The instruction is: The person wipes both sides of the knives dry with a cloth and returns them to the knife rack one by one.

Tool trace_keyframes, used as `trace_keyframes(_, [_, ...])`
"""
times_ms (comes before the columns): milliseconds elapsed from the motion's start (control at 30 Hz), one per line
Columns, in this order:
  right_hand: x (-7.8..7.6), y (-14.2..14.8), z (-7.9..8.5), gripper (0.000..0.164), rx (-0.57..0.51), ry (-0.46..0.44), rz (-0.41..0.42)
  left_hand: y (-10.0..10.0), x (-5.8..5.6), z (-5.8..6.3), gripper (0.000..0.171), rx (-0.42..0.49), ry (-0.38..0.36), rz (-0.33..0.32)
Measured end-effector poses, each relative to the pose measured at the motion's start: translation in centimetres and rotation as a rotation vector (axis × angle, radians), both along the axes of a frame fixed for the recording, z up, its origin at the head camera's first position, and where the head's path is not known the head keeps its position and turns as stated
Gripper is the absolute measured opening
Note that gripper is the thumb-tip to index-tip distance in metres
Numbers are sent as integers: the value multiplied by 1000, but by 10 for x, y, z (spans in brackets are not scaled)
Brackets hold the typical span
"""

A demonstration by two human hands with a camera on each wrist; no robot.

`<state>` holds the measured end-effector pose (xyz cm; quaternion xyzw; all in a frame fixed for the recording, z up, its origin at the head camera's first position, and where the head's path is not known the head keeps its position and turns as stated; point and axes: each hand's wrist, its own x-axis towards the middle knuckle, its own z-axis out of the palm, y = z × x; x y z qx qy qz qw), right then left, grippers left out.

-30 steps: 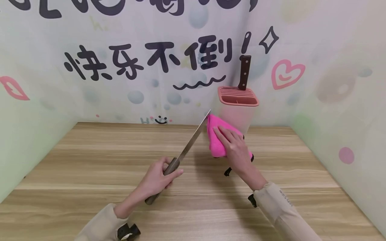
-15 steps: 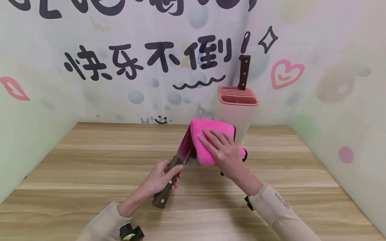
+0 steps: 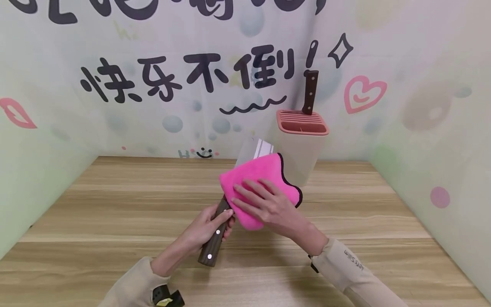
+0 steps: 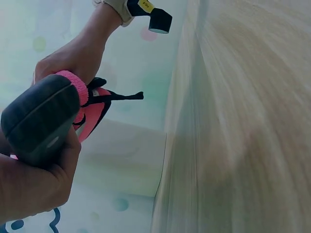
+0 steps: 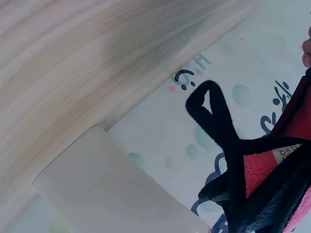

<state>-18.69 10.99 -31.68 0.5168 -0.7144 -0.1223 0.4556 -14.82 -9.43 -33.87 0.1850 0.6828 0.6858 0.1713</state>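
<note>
– Over the middle of the surface (image 3: pixel 126 221), held up by what?

– By the left grip (image 3: pixel 209 226), with thumb and fingers wrapped round the dark handle of a cleaver (image 3: pixel 212 247). Points butt toward the near edge, blade toward the far edge.

– And across the blade?

– Covered for most of its length by a pink cloth (image 3: pixel 257 172) with black edging. Shows only a pale end with a bright stripe beyond it.

– Under the right grip (image 3: pixel 270 209)?

– Yes, with fingers spread and stretched over the cloth. Hides the thumb; cannot tell whether pinching from beneath.

– And hanging from the cloth, in the right wrist view?

– See a black loop (image 5: pixel 228 138).

– By the far edge, right of centre?

– See an upright pale holder (image 3: pixel 301 147) with a pink slotted top, and in it a knife (image 3: pixel 311 92), brown handle up.
</note>
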Motion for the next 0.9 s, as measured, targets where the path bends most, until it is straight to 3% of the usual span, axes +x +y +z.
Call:
trace_keyframes(267, [1,0,2,35,83,-5,-39,1,-1,-5,19,-27,10,0])
trace_keyframes(400, [2,0,3,39,102,-61,-74,1,-3,-9,20,-43,36,-1])
trace_keyframes(667, [-2,3,5,48,75,-141,-144,2,-1,-12,16,-116,94,33])
trace_keyframes(900, [-11,9,6,53,25,-172,-186,2,0,-13,23,-152,101,68])
